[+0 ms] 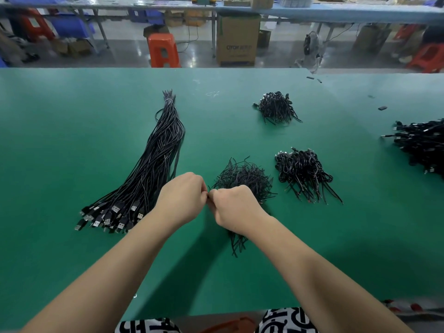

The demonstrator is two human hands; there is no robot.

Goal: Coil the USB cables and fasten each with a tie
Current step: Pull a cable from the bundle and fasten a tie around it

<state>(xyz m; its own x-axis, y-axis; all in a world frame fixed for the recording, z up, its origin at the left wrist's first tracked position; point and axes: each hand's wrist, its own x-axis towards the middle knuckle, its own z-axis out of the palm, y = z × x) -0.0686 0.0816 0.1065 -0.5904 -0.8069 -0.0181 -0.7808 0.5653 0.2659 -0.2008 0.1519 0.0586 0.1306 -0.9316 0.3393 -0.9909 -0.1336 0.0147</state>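
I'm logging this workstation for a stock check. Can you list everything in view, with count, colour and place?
Table: one, green, fills the foreground.
Straight USB cable bundle: one, black, table left.
Tie pile: one, black, centre, beside the hands.
Coiled cable piles: three, black, centre-right, far centre and right edge.
Stools: two clear, orange-red, floor behind; others partly hidden.
Cardboard box: one, brown, floor behind.
Left hand: one, fingers curled, grip contents hidden.
Right hand: one, curled, touching the left.

Left hand (183,197) and right hand (234,207) meet knuckle-to-knuckle (fingers curled under).
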